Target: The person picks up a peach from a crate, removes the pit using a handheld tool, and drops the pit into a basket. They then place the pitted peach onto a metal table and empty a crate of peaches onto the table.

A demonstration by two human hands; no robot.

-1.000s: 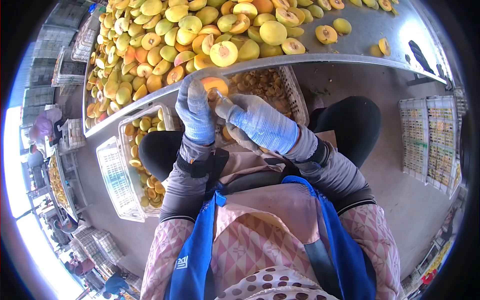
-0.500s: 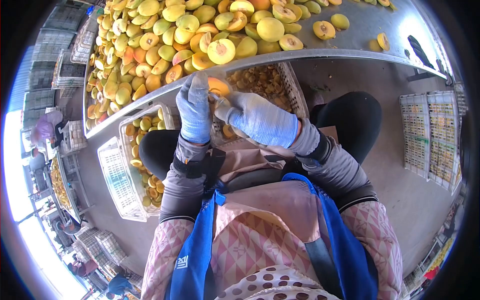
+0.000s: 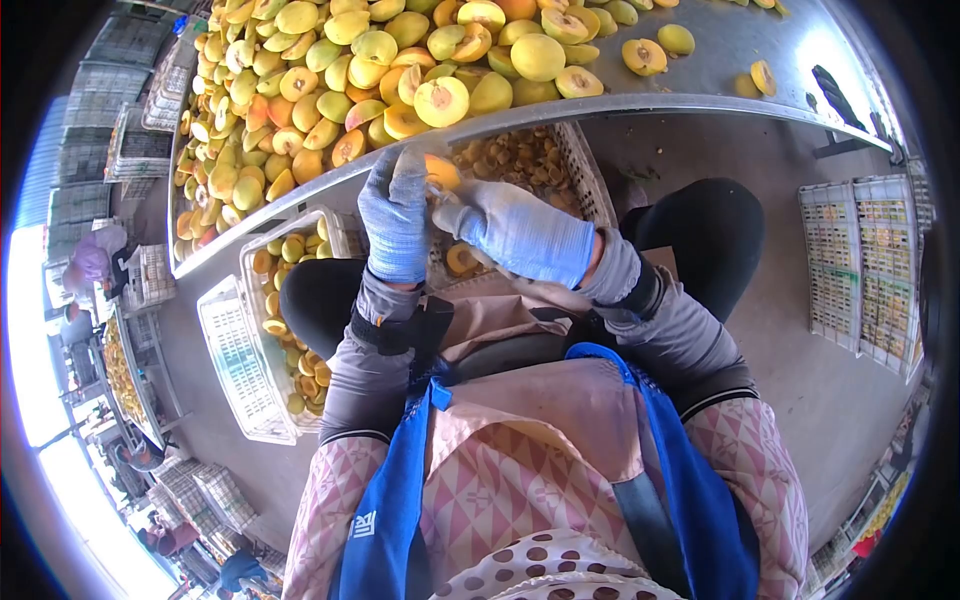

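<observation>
My left hand (image 3: 397, 218), in a blue-grey knit glove, grips an orange-yellow peach half (image 3: 441, 172) between thumb and fingers, just below the metal table edge. Close against it, my right hand (image 3: 522, 232) is closed with its thumb and fingertips at the fruit; what it holds is hidden and blurred. Beneath both hands stands a crate (image 3: 592, 185) of brown pits and scraps, with another peach half (image 3: 462, 259) lying in it. Beyond, a large heap of yellow-green peaches (image 3: 330, 105), many cut in half, covers the metal table (image 3: 700, 85).
At my left knee a white crate (image 3: 250, 275) holds peach halves, with an upright white basket (image 3: 235, 340) beside it. Stacked crates (image 3: 860, 265) stand on the right. At far left a person in purple (image 3: 95, 255) sits near another fruit table (image 3: 122, 370).
My left hand has shifted slightly down and right, and my right hand has tilted a little at the fruit. More of the peach half in the crate shows below.
</observation>
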